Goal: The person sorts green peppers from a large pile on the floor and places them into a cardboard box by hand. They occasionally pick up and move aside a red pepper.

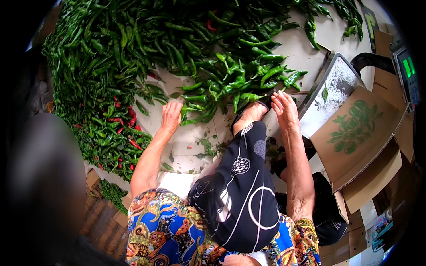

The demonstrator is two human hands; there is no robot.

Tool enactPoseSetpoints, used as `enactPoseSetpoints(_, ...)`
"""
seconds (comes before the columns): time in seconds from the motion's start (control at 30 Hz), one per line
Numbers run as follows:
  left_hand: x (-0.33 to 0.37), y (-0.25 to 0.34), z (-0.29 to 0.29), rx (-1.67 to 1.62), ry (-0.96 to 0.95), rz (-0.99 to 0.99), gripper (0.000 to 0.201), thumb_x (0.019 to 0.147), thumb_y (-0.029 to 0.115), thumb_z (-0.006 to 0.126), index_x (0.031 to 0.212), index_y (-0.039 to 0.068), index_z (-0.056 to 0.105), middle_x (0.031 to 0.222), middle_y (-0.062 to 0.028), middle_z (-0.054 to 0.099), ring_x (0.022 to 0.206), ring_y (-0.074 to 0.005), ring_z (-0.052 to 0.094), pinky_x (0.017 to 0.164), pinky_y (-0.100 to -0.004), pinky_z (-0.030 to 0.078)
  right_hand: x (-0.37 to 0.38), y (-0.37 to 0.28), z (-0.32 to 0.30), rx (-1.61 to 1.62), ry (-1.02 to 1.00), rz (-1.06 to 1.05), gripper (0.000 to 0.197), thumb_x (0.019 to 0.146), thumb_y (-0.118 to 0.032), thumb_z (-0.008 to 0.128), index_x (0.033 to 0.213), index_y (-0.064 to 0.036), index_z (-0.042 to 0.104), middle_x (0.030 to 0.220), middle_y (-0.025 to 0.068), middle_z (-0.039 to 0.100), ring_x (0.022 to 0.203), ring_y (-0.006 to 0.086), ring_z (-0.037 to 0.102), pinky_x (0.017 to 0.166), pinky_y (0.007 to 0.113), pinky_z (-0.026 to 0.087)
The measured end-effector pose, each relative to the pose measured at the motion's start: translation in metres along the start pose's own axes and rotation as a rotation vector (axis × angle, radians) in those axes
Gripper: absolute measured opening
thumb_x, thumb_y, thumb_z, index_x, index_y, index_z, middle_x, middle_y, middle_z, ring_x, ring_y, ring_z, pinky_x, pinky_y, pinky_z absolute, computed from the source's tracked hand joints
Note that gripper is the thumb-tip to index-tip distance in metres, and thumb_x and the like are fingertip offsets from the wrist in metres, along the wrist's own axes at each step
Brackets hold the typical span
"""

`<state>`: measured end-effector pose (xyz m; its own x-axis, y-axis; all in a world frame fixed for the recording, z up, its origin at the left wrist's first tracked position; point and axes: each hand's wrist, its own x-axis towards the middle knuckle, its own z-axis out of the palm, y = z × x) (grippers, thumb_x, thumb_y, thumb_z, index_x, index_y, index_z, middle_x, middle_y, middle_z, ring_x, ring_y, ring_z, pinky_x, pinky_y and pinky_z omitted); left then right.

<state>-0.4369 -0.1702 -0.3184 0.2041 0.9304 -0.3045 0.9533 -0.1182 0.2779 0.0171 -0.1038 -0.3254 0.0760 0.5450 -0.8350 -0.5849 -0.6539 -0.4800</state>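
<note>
Long green chili peppers lie in a loose heap on the pale floor in front of me. My left hand is at the heap's left edge, its fingers curled together beside a few peppers. What is in those fingers, if anything, is hidden. On the right, my right hand is open and holds nothing I can see, its fingers slightly bent. Just left of its fingertips is the stem end of a pepper. My bare foot reaches the heap between the two hands.
A large pile of green peppers spreads across the back and left; red peppers show in it. At right are a grey dustpan-like tray, a cardboard box and a scale display. Leaf scraps litter the floor.
</note>
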Motion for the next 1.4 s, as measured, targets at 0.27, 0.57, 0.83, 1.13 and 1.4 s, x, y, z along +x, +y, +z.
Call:
enactPoseSetpoints(0.27,0.158,0.125,-0.117,-0.573,0.310,-0.028,0.035,0.095,0.013,0.066,0.129,0.006,0.062,0.097,-0.0139,0.071,0.085,-0.0199,0.069,0.079,-0.0316,0.054,0.029,-0.015,0.030,0.104,0.116,-0.010,0.029,0.086,-0.021,0.082,0.109,-0.0116,0.066,0.101,-0.0014,0.071,0.091,0.0128,0.067,0.081,0.030,0.051)
enactPoseSetpoints(0.57,0.283,0.130,-0.049,-0.047,0.107,0.094,0.048,0.082,0.011,0.070,0.128,0.011,0.060,0.102,-0.0207,0.066,0.095,-0.0448,0.064,0.081,-0.0524,0.054,0.049,-0.025,0.037,0.085,0.108,0.107,0.033,0.080,-0.026,0.088,0.096,-0.0154,0.062,0.086,-0.0027,0.066,0.081,0.0113,0.064,0.074,0.030,0.049)
enactPoseSetpoints(0.83,0.297,0.167,-0.106,-0.469,-0.065,0.265,0.044,0.091,0.018,0.068,0.130,0.002,0.058,0.117,-0.0174,0.069,0.103,-0.0303,0.067,0.092,-0.0381,0.051,0.049,-0.028,0.036,-0.049,0.049,0.081,0.055,0.073,-0.035,0.091,0.109,-0.0087,0.060,0.105,0.0037,0.065,0.097,0.0165,0.060,0.092,0.037,0.047)
enactPoseSetpoints(1.13,0.312,0.186,-0.085,-0.229,-0.488,0.253,0.096,0.071,0.056,0.085,0.147,0.008,0.050,0.143,-0.0213,0.052,0.131,-0.0356,0.051,0.112,-0.0428,0.041,0.042,-0.034,0.064,0.051,0.007,0.218,0.078,0.079,-0.058,0.080,0.135,-0.0141,0.051,0.127,0.0086,0.061,0.112,0.0223,0.060,0.095,0.048,0.043)
enactPoseSetpoints(1.4,0.288,0.214,-0.068,-0.013,-0.342,0.335,0.106,0.060,0.046,0.092,0.151,0.017,0.044,0.122,-0.0168,0.059,0.117,-0.0357,0.056,0.100,-0.0451,0.050,0.061,-0.028,0.070,0.091,0.125,0.263,0.067,0.099,-0.070,0.042,0.137,-0.0156,0.053,0.125,0.0115,0.065,0.100,0.0257,0.066,0.087,0.050,0.051)
